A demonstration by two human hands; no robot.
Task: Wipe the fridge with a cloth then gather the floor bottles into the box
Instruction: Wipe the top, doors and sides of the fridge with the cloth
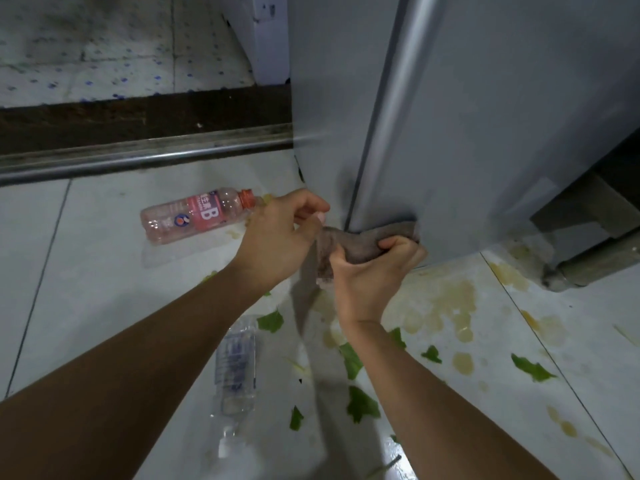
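Head view looks down at a tiled floor (104, 271) strewn with green leaf scraps (533, 368) and yellowish spill stains (450, 299). A pink bottle (197, 216) lies on its side just left of the hands; a clear bottle (235, 368) lies between the forearms. Both bare arms reach forward to the grey fridge (485, 133) at its lower corner. The right hand (377, 271) curls its fingers round a grey cloth (360, 240) pressed against that corner, while the left hand (280, 237) pinches the cloth's other end.
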